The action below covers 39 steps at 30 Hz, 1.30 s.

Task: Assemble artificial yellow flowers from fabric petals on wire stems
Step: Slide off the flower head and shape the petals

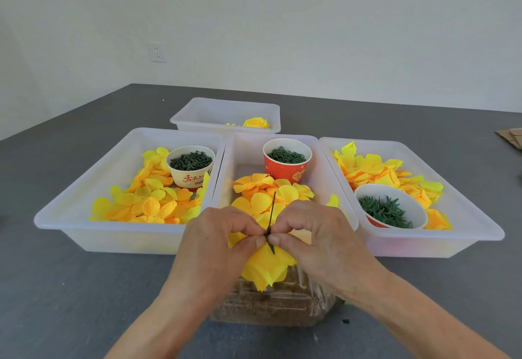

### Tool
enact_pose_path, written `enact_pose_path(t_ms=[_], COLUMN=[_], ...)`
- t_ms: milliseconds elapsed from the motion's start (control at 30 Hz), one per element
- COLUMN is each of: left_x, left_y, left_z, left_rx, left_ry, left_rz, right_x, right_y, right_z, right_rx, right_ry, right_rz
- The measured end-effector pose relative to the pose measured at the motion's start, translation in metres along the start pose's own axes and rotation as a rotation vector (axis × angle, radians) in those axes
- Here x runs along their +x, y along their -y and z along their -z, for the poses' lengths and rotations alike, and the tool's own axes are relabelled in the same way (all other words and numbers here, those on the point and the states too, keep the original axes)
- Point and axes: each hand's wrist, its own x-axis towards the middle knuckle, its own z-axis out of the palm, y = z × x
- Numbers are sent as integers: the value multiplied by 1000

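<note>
Red characters, perhaps "舌尖上", on the cream paper cup [189, 171].

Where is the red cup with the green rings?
The red cup stands at the back of the middle tray, behind the loose yellow petals, straight ahead of both hands.

You've got a plain white wall [282, 19] behind, wall socket [157, 52] low on its left. Dark grey tabletop [84, 288] runs to it. Light's even, soft, no hard shadows.
</note>
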Motion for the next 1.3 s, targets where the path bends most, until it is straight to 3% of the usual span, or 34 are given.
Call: enact_pose_path(t_ms=[233, 667, 1300], left_x=[-7, -2, -10], left_y=[-1, -5, -2], left_z=[6, 3, -3], left_rx=[-123, 124, 77], left_ry=[27, 17, -83], left_rz=[110, -7, -25], right_x=[2, 9, 0], right_y=[1, -2, 0], right_z=[8, 0, -9], right_rx=[71, 73, 42], right_ry=[87, 47, -66], right_rz=[-125, -123, -65])
